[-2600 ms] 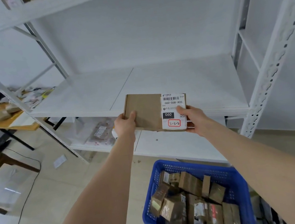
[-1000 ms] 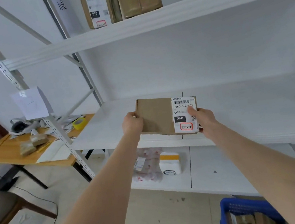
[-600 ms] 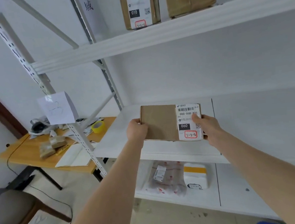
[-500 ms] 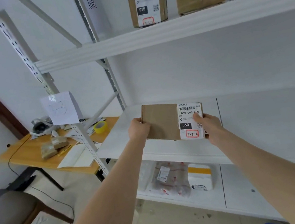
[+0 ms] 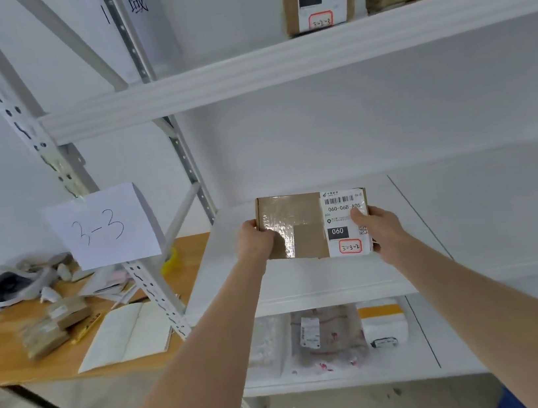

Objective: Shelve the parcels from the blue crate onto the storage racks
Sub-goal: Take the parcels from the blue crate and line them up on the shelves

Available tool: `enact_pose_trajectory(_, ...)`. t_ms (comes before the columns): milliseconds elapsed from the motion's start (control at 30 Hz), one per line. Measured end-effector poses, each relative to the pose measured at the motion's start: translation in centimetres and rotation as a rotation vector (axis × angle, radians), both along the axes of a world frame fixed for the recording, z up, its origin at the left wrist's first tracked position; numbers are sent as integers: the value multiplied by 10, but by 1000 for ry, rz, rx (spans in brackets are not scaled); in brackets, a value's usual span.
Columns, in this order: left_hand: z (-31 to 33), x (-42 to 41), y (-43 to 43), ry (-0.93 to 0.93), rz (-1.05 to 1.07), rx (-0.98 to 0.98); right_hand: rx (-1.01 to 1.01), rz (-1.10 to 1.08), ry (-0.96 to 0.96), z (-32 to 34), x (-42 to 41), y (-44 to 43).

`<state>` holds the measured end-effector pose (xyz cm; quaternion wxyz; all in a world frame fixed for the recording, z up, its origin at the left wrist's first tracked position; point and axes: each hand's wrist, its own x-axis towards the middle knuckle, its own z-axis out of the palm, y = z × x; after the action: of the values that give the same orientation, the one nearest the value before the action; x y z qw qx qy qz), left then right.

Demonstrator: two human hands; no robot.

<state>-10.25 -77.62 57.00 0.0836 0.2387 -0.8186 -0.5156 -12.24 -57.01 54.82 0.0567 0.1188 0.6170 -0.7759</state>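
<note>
Bright, even light with faint shadows. Glare streaks the flat brown cardboard parcel (image 5: 312, 225) (left half); the frame's left edge blurs.

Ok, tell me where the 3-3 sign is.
Head view, left side: the 3-3 paper sign hangs on the rack's front upright, above the wooden table, left of the held parcel.

Bare left hand (image 5: 255, 242), bare right hand (image 5: 383, 231), two bare forearms (image 5: 210, 336)
</note>
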Motion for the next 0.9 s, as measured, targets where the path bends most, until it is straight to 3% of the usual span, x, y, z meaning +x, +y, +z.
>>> enact_pose_trajectory(600, 5, -2, -67, 49, -43, 70, 16, -28, 62, 5, 6, -58)
enact_pose_trajectory(900, -3, -14, -63, 29, -43, 20, 134, -98, 105, 3, 4, -46)
